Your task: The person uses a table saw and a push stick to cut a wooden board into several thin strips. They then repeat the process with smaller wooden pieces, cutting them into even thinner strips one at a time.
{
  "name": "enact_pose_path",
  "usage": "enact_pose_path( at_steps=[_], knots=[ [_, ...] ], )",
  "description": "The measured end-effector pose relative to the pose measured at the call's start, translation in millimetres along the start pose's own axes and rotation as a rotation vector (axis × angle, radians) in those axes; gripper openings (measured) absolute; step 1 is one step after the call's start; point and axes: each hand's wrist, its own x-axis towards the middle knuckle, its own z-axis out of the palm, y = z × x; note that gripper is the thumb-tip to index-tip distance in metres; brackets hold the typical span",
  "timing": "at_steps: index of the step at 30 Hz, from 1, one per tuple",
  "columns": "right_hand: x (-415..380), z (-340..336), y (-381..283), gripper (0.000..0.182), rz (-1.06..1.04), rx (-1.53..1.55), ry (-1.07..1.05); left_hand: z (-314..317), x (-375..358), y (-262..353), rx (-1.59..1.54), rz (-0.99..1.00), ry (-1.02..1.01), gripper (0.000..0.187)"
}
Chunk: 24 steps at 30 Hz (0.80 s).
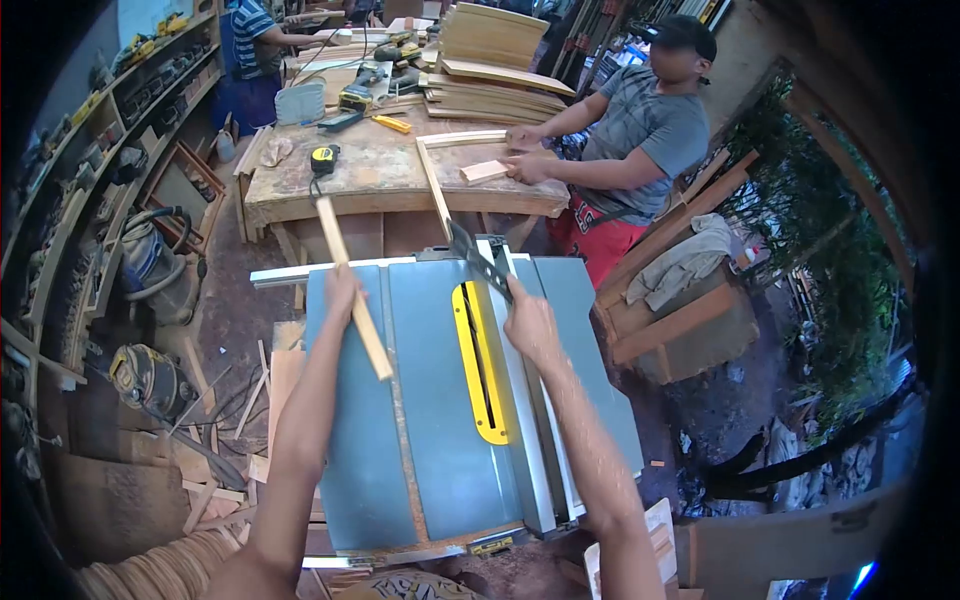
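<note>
My left hand (pixel 343 291) is closed around a narrow wooden strip (pixel 362 325), held at a slant over the left part of the table saw (pixel 430 360). A black push stick (pixel 480 262) is gripped in my right hand (pixel 530 322), its tip pointing away to the upper left. That hand is above the metal rip fence (pixel 527 430), right of the yellow throat plate (pixel 466 350). A dark slot runs along the plate. Sawdust lies in the left groove of the saw top.
Beyond the saw stands a workbench (pixel 375 180) with a tape measure (pixel 323 158), power tools and stacked boards (pixel 495 100). A co-worker (pixel 650 130) there handles wood pieces. Shop vacuums (pixel 150 380) and scraps lie left; another person (pixel 255 50) is at the back.
</note>
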Motion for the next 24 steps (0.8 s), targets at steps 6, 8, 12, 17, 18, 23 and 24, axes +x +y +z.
enact_pose_path(
  at_steps=[6, 8, 12, 17, 18, 23, 24],
  knots=[
    [125.1, 38.6, -0.8, 0.046, -0.008, 0.096, 0.150, -84.9, -94.9, -32.2, -0.264, 0.013, 0.047, 0.016],
    [171.9, 57.6, 2.9, 0.050, 0.094, 0.032, 0.084, -83.8, -108.0, -29.7, -0.317, 0.034, 0.064, 0.015],
    [223.4, 82.2, -27.5, 0.044, 0.113, -0.022, -0.047, -81.2, -108.7, -27.9, -0.315, 0.049, 0.057, 0.015],
    [280.7, 128.1, -67.7, 0.037, 0.045, -0.038, -0.063, -81.4, -114.5, -19.2, -0.399, 0.021, 0.066, 0.017],
    [284.6, 132.2, -80.1, 0.036, 0.020, -0.022, -0.039, -82.5, -113.5, -18.5, -0.427, 0.006, 0.071, 0.016],
    [276.7, 139.6, -115.8, 0.034, -0.019, -0.028, -0.065, -81.2, -110.7, -22.3, -0.394, 0.066, 0.083, 0.016],
    [277.4, 143.7, -109.6, 0.035, -0.027, -0.019, -0.041, -80.8, -110.7, -24.1, -0.380, 0.069, 0.082, 0.016]
  ],
)
